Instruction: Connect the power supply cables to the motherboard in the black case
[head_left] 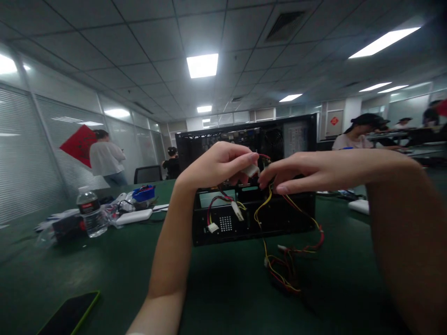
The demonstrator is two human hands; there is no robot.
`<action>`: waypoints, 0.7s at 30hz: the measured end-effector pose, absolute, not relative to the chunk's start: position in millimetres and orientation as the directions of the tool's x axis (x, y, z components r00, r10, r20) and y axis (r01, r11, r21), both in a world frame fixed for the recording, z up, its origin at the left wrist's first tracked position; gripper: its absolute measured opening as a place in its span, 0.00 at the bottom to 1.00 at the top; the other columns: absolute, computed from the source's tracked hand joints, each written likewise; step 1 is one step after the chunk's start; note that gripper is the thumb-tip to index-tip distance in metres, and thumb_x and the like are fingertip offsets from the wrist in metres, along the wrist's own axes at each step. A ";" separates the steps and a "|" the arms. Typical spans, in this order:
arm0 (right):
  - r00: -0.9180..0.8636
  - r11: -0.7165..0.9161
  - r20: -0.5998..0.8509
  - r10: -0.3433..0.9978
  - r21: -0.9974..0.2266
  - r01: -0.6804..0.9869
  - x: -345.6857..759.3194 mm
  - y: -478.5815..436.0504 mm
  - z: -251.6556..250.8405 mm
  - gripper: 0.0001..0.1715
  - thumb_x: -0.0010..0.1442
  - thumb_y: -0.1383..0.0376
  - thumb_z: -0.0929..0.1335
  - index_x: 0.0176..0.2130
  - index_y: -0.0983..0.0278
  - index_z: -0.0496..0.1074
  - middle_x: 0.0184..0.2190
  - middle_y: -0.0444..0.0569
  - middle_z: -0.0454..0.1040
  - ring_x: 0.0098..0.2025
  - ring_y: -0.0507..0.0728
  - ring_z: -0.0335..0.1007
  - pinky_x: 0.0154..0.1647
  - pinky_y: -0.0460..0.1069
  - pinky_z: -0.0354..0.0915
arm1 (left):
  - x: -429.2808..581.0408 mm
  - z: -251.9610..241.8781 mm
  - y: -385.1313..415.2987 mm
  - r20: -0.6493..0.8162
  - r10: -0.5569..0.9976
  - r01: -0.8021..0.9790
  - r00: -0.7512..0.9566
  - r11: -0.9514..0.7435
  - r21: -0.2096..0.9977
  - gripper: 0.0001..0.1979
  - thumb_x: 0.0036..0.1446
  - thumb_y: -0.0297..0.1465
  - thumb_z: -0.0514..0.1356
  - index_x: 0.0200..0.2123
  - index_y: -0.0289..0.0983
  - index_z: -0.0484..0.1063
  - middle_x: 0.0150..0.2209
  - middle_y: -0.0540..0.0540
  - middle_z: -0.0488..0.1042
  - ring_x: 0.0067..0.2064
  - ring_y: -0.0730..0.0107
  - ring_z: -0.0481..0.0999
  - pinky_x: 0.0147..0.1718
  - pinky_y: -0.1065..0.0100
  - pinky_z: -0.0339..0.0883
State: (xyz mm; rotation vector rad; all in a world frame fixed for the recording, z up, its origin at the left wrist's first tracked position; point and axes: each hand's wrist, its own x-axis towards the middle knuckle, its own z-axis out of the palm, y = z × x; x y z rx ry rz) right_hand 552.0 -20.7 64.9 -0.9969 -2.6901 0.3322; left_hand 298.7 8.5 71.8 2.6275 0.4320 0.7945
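Note:
A black computer case stands open on the green table, with red, yellow and black power cables spilling out onto the table. My left hand is closed in a pinch on a white cable connector in front of the case. My right hand reaches in from the right, its fingertips pinched on the wires just beside that connector. Two more white connectors hang loose below my left hand.
A water bottle, a white power bank, a blue item and plastic bags lie at the left. A phone with a green edge lies near the front left. People stand and sit in the background of the office.

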 end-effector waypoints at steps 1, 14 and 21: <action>-0.730 0.741 0.176 0.660 -0.311 0.595 555.4 -19.9 65.9 0.31 0.66 0.48 0.68 0.59 0.62 0.76 0.52 0.54 0.78 0.51 0.62 0.76 0.49 0.52 0.73 | 301.7 71.7 7.9 0.452 0.379 0.191 0.808 -0.893 0.408 0.16 0.69 0.39 0.56 0.35 0.32 0.74 0.26 0.48 0.74 0.26 0.77 0.71 0.24 0.76 0.63; -0.775 0.774 0.164 0.611 -0.331 0.540 561.5 -20.2 69.3 0.29 0.68 0.49 0.67 0.58 0.64 0.76 0.50 0.52 0.78 0.49 0.59 0.74 0.48 0.49 0.68 | 307.3 75.0 -3.5 0.211 0.269 0.215 0.940 -0.945 0.247 0.09 0.66 0.27 0.59 0.45 0.34 0.79 0.35 0.46 0.81 0.34 0.73 0.79 0.32 0.76 0.70; -0.879 0.874 0.141 0.455 -0.259 0.411 562.3 -11.5 66.5 0.28 0.68 0.47 0.67 0.47 0.69 0.79 0.35 0.49 0.77 0.36 0.53 0.71 0.35 0.46 0.64 | 310.8 74.1 -22.1 0.329 0.299 0.276 0.896 -0.954 0.114 0.09 0.62 0.26 0.64 0.44 0.34 0.80 0.38 0.46 0.82 0.37 0.71 0.80 0.33 0.75 0.69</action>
